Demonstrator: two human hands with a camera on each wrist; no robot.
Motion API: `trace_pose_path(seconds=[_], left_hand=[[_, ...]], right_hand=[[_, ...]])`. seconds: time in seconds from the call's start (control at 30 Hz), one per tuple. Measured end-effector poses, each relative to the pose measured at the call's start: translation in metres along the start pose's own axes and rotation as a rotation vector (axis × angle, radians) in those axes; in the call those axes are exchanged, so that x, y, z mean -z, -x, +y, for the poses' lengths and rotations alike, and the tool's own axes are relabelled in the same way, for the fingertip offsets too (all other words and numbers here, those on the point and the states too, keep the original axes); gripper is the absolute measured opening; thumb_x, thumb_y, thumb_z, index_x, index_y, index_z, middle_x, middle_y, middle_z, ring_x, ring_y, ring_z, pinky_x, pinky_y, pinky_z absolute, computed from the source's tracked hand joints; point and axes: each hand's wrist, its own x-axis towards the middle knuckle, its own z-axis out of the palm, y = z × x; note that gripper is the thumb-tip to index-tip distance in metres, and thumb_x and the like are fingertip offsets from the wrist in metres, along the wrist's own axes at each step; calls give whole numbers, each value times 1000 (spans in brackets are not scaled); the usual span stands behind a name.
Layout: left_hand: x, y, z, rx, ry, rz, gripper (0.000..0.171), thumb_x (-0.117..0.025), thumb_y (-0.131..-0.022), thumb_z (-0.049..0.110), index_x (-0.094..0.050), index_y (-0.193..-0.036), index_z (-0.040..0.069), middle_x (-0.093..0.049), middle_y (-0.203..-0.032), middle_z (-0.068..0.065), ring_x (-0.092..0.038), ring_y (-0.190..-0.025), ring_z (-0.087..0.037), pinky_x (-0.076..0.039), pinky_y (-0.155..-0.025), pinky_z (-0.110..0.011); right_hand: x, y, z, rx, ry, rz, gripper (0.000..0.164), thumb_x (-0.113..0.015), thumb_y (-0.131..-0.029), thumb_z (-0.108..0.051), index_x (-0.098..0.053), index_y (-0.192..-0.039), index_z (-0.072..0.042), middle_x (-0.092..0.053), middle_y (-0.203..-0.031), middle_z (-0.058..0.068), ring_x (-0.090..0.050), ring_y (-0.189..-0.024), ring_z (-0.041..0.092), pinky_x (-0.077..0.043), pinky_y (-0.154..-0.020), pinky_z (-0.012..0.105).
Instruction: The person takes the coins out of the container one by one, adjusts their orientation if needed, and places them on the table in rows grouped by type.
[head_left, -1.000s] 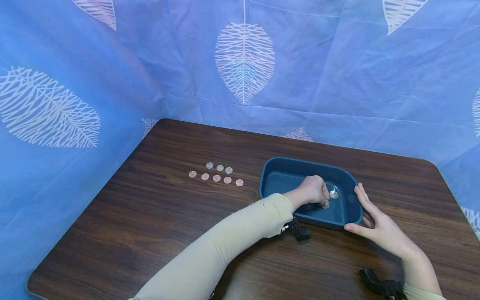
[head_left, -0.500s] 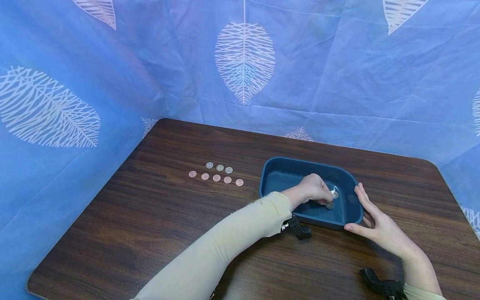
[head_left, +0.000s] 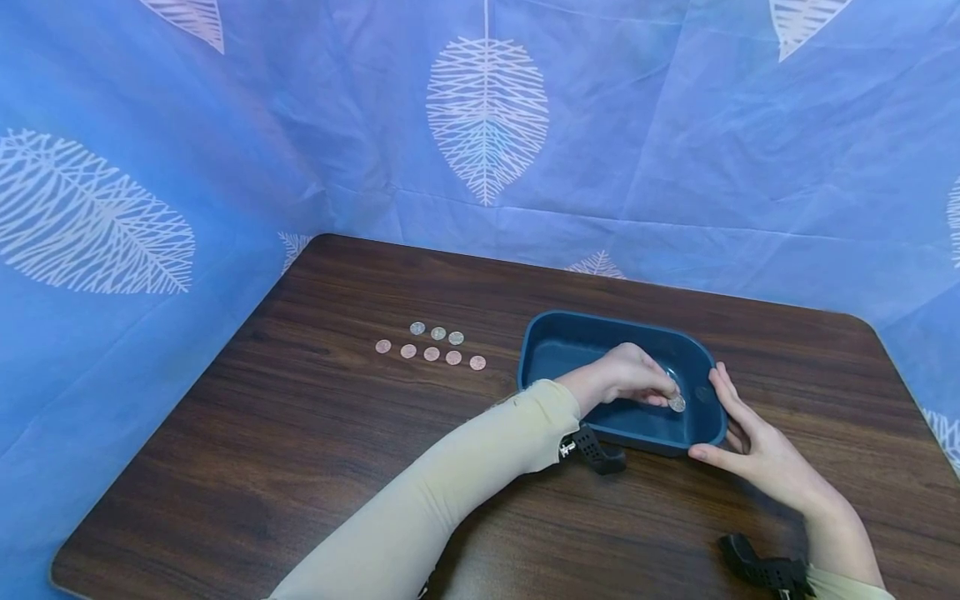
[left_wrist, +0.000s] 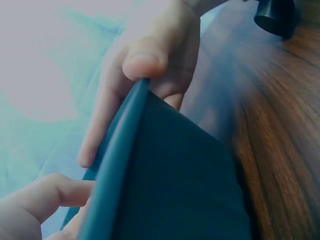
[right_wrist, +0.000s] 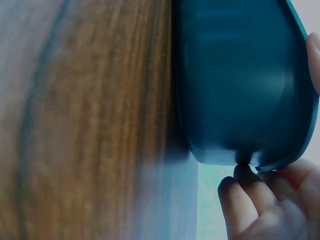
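Observation:
A dark blue rectangular plastic bin (head_left: pixel 555 362) stands on the brown table. My left hand (head_left: pixel 630 373) reaches over its near side. Its fingers are bent, and the fingertips pinch a silver coin (head_left: pixel 677 403) low in the right part of the bin. Just behind those fingertips, another shiny coin is mostly hidden. My right hand (head_left: pixel 757 446) holds the bin's right end, thumb at the near corner and fingers at the far one. In the right wrist view, fingertips (right_wrist: pixel 245 195) press the outside of the bin wall. Only the left hand's fingers (left_wrist: pixel 55 195) show past the rim in the left wrist view.
Left of the bin lie a row of three silver coins (head_left: pixel 438 333) and, in front, a row of several copper coins (head_left: pixel 431 354). Black wrist cameras (head_left: pixel 600 454) hang beneath both forearms. A blue cloth with white leaves (head_left: pixel 487 117) surrounds the table's back and left.
My left hand has moved slightly right inside the bin, and the coin at its fingertips has shifted right too. The second coin has become mostly covered. My right hand stays in place.

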Motion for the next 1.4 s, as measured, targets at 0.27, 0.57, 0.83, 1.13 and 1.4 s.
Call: trace_pose_path(seconds=[0.27,0.57,0.83,1.13,1.4], left_hand=[[9,5,6,-43,72,-69,8,-66,-79,1,-71,-73,0,-65,-65,-10,-57,-51,-12,-47,-86,-42],[53,30,18,-188,84,-122,12,-62,-84,6,-70,-89,-2,-66,-77,-9,-59,-62,-15,-49,-83,-40],[148,59,8,-355,-15,-79,19,-56,-88,5,-62,-102,-7,-60,-88,-7,-53,-72,-18,-47,-72,-33],[242,87,-17,-338,20,130,14,-56,-86,5,-62,-97,-2,-57,-86,-7,-48,-78,-27,-43,-74,-36],[302,113,-37,-307,-108,314,19,-56,-89,12,-61,-101,-2,-57,-90,-2,-49,-83,-20,-38,-88,-45]], right_hand=[[1,1,-1,-40,-52,-54,88,-57,-90,-17,12,-143,-34,19,-147,-17,-2,-138,22,-30,-80,0],[-1,0,-3,-47,-27,-32,90,-59,-89,-19,10,-143,-35,18,-148,-17,-4,-129,-9,-27,-82,-2],[-2,0,-3,-64,-35,-32,91,-60,-88,-20,10,-143,-36,17,-147,-18,-4,-137,19,-27,-82,-2],[-1,0,-1,-48,-19,-28,91,-60,-88,-20,10,-144,-34,18,-148,-16,-4,-129,-9,-27,-82,-2],[0,1,-1,-50,-14,-26,90,-59,-89,-19,10,-144,-34,18,-148,-16,0,-134,-2,-25,-81,-3]])
